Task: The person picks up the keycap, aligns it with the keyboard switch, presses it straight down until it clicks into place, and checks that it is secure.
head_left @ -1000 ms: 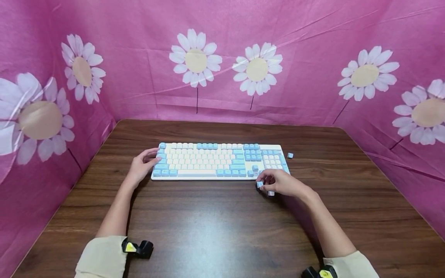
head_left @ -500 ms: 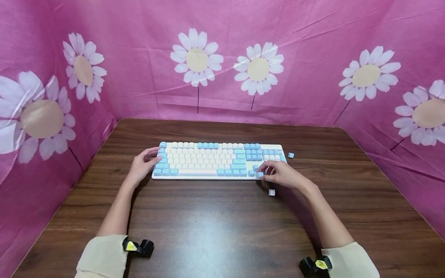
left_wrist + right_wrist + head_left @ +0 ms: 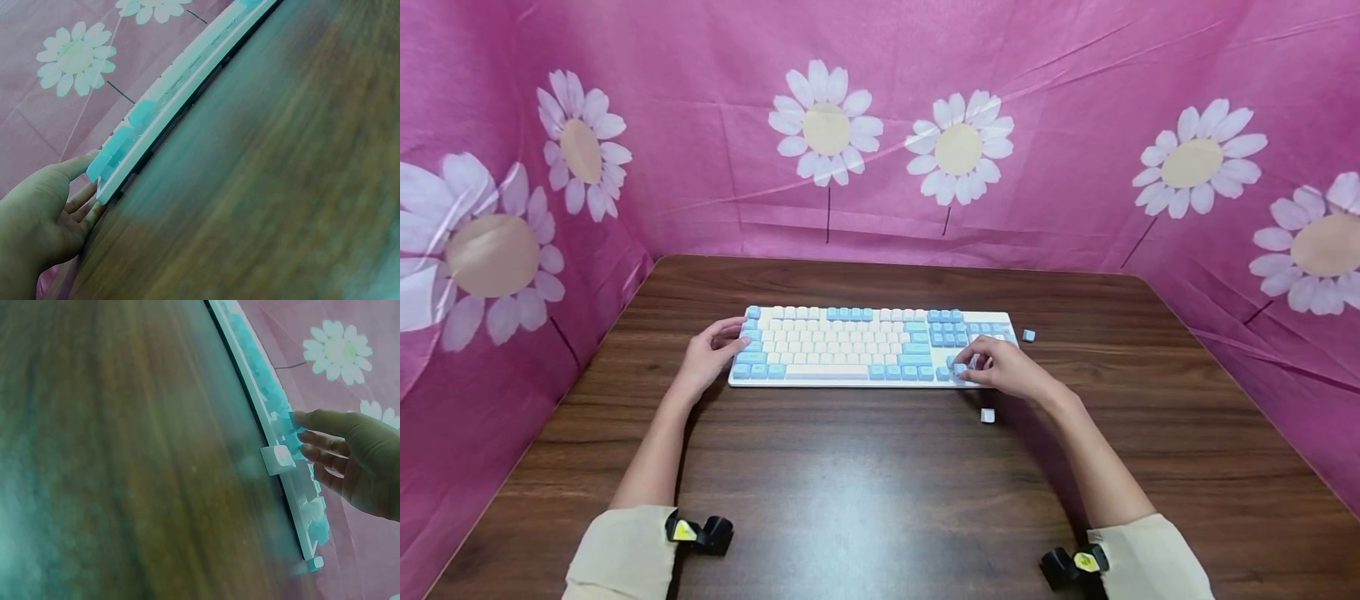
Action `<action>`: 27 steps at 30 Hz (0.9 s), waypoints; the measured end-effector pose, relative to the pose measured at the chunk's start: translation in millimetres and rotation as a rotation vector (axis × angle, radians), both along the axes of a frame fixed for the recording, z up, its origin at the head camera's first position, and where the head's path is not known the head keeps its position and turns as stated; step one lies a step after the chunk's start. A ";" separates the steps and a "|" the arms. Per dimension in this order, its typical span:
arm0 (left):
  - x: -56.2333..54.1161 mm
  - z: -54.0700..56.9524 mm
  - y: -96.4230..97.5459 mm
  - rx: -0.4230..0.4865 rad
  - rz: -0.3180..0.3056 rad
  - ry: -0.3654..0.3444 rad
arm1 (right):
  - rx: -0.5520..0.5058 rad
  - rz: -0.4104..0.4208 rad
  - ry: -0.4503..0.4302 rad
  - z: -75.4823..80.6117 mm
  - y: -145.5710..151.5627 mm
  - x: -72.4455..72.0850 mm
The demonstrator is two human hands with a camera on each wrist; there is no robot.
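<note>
A white and light-blue computer keyboard (image 3: 823,381) lies on the wooden table. At its left end my left hand (image 3: 703,365) holds the side, thumb over the blue keys and other fingers along the edge, as the left wrist view shows. My right hand (image 3: 1011,368) is over the arrow-key area and pinches a blue keycap (image 3: 960,370) between thumb and fingertips. In the right wrist view the thumb and the pinched keycap are right at the key row. The hand covers part of the number pad.
A loose white keycap (image 3: 987,416) lies on the table (image 3: 850,500) in front of the keyboard's right part. One more blue keycap (image 3: 1028,335) lies just beyond its right end. A pink cloth (image 3: 880,225) with daisies stands around the table's back and sides.
My right hand has moved from the front edge up onto the keyboard, carrying the blue keycap to the arrow-key area. My left hand stays at the left end.
</note>
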State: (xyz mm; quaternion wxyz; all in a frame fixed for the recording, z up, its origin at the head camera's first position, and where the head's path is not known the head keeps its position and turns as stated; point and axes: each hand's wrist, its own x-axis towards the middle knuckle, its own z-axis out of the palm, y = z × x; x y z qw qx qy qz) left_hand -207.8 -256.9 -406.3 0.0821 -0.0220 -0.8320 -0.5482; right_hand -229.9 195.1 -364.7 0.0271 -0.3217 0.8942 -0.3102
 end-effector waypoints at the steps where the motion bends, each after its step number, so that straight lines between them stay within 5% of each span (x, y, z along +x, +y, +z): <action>1: 0.1 0.0 -0.1 0.003 -0.001 0.000 | 0.002 -0.002 0.004 -0.4 -0.2 -0.4; 27: -0.4 -0.8 -0.9 0.010 -0.011 0.001 | -0.018 -0.011 0.045 -8.0 -3.6 -2.3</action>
